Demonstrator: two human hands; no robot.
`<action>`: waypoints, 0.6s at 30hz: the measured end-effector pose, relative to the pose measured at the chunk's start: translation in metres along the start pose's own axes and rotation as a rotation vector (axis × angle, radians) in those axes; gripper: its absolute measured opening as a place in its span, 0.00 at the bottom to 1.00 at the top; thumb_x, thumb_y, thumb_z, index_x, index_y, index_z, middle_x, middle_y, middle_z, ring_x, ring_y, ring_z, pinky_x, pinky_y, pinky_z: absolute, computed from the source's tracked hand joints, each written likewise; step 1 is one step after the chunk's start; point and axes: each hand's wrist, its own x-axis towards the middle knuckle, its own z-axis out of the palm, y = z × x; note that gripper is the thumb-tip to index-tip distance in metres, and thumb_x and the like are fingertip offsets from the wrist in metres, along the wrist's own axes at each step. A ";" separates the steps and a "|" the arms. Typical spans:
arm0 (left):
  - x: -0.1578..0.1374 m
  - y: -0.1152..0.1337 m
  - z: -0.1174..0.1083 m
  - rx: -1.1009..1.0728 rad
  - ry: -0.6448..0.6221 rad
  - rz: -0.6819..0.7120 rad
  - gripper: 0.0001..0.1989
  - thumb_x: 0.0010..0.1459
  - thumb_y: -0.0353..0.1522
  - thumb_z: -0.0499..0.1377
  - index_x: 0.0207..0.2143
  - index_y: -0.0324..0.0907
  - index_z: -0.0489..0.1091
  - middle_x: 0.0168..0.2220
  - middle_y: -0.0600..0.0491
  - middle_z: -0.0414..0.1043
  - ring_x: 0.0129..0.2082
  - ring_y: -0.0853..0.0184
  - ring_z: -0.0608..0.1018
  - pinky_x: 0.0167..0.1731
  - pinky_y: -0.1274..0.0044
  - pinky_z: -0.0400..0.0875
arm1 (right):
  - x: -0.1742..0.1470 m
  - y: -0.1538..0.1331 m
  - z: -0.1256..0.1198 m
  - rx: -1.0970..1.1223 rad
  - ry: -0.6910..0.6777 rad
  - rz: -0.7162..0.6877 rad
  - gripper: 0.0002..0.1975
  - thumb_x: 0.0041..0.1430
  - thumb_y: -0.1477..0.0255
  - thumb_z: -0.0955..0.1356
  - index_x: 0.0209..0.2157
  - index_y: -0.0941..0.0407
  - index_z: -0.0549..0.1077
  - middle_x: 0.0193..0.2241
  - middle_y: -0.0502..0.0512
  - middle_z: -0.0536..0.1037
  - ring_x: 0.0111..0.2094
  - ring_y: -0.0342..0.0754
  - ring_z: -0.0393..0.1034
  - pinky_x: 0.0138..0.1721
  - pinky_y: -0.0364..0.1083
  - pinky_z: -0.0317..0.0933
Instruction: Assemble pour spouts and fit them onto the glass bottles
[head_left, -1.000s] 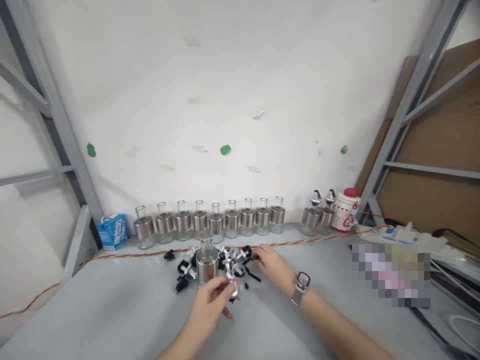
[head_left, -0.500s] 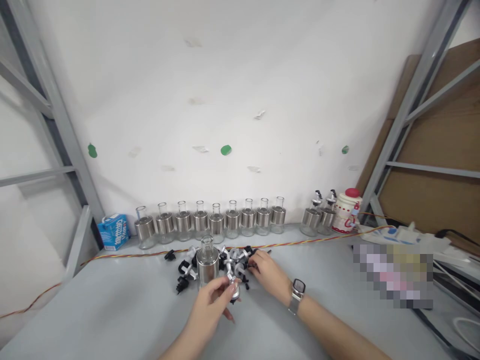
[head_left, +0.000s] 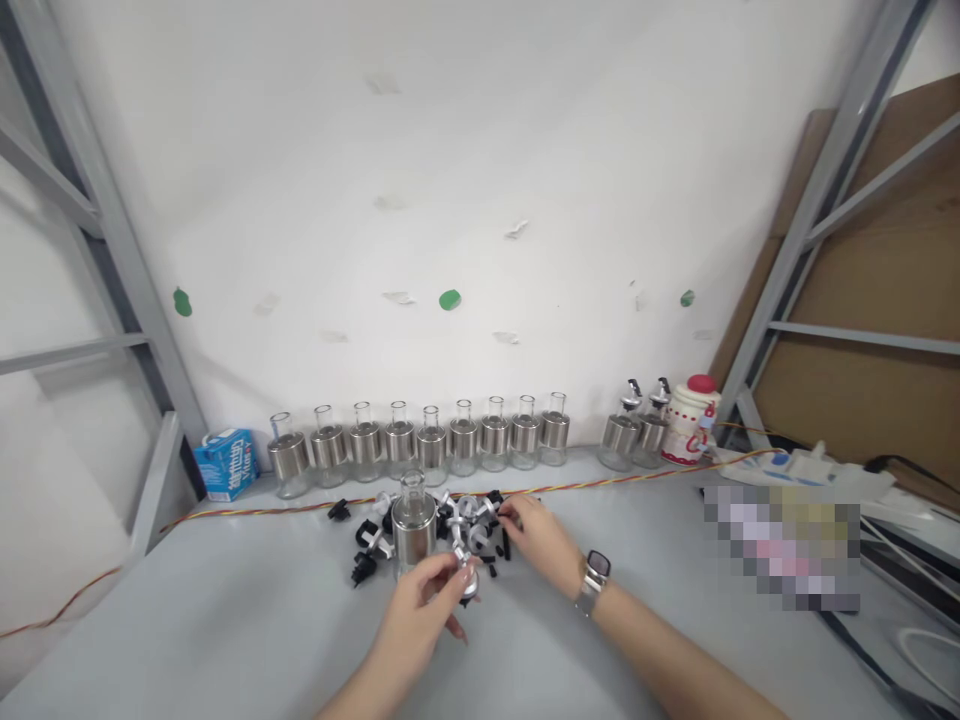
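Pinches pourer top in fingers of left hand; likely light, stiff, slick; hold by silver rim. Has right hand at loose parts; can't make out fingers' hold.

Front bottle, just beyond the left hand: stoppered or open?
Open: the bottle shows a bare glass neck; the left hand holds a silver pourer outside it.

You have nine open bottles in the row, one nearer bottle, two spouted bottles at right, one carton at left.
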 end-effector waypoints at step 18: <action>-0.006 -0.012 0.003 0.311 0.066 0.088 0.12 0.53 0.40 0.50 0.31 0.40 0.61 0.25 0.56 0.62 0.22 0.72 0.66 0.17 0.82 0.62 | -0.017 -0.049 -0.015 0.776 -0.229 0.090 0.08 0.46 0.69 0.68 0.30 0.58 0.73 0.25 0.51 0.73 0.26 0.42 0.65 0.30 0.43 0.59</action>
